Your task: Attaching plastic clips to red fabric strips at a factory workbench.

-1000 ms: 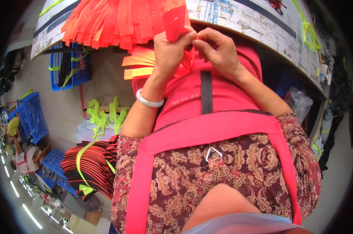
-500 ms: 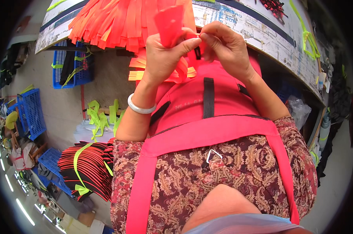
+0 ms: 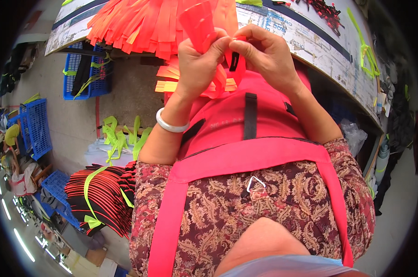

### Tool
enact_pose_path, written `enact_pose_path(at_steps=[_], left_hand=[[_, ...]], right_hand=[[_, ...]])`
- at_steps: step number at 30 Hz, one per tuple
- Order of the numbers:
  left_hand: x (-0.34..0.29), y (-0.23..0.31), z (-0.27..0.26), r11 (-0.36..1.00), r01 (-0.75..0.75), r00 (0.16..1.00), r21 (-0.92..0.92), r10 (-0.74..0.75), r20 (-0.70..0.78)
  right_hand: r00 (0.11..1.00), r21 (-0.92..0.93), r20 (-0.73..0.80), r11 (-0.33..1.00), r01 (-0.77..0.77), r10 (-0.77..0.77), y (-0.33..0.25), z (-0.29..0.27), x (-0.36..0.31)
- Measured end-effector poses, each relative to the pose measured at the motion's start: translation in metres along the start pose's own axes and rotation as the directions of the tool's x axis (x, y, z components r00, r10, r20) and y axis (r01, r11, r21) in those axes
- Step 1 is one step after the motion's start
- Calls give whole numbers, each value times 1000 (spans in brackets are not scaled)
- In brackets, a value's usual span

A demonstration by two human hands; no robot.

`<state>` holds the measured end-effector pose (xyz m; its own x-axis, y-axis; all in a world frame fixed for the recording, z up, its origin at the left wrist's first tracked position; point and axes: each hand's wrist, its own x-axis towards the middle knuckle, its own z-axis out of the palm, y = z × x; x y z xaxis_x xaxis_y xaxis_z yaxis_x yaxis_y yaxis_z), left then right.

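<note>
The left hand (image 3: 197,64) is curled shut around a folded orange strap (image 3: 200,21), thumb and forefinger pinching it near the fold so the loose end stands up above the knuckles. Just beside it, thumb tips almost touching, the right hand (image 3: 266,55) pinches the same strap where a small black buckle (image 3: 234,61) hangs below its fingers — whether the strap is already through the buckle cannot be told, since the fingers cover that spot.

Beyond both hands a heap of orange straps (image 3: 144,23) lies on the worktable (image 3: 306,37); under the wrists a pink vest (image 3: 246,124) with black webbing tabs is spread over the person's lap. A white bangle (image 3: 169,124) sits on the left wrist. Well off to the left of the left hand, down on the floor, are blue crates (image 3: 36,127), lime-green straps (image 3: 121,136) and a stack of black-and-red pieces (image 3: 102,194).

To do this step well, it seems wise to keep the fold flat and tight in the left pinch, so the strap end stays stiff and untwisted, while the right fingers hold the buckle square to it — a slack or skewed fold would likely snag in the slot.
</note>
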<state>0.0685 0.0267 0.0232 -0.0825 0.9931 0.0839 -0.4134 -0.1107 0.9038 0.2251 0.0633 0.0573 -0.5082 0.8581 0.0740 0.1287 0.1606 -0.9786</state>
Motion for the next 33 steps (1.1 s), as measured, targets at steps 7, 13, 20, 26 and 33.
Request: enact_pose_path(at_steps=[7, 13, 20, 26, 33], left_hand=[[-7, -16, -2, 957, -203, 976, 207, 216, -39], [-9, -15, -8, 954, -169, 984, 246, 180, -19], [-6, 2, -10, 998, -26, 999, 62, 28, -23], [-7, 12, -13, 1000, 4, 1000, 13, -4, 21], [-15, 11, -13, 949, -152, 988, 275, 135, 81]], right_hand=[[996, -46, -51, 996, 71, -74, 20, 20, -12], [1000, 46, 16, 999, -9, 9, 20, 21, -11], [988, 247, 92, 959, -142, 123, 5, 9, -3], [991, 365, 83, 922, -128, 105, 0, 7, -1], [1000, 219, -3, 976, -3, 4, 2, 16, 2]])
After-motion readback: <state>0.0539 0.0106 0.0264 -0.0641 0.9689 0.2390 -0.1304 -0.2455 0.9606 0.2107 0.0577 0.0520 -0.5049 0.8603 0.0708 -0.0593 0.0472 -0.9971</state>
